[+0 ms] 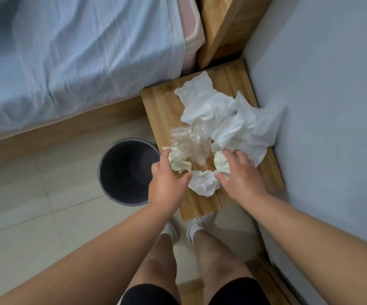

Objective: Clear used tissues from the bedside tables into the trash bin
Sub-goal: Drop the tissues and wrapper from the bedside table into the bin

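Tissues point(217, 111) lay heaped on the wooden bedside table point(162, 106), with a clear plastic wrapper point(189, 144) among them, so clearing looked barely begun. The left hand point(167, 183) and right hand point(242, 175), fingers spread and curled, were gathering the nearest crumpled wads. The dark trash bin point(125, 170), just left of the table on pale floor tiles, seemed empty. Beds flanked both sides.

The wooden bedside table point(160, 108) carries a heap of crumpled white tissues point(217, 106) and a clear plastic wrapper point(189, 142). The dark trash bin point(125, 172) stands on the tiled floor point(24, 205), just beside the table.
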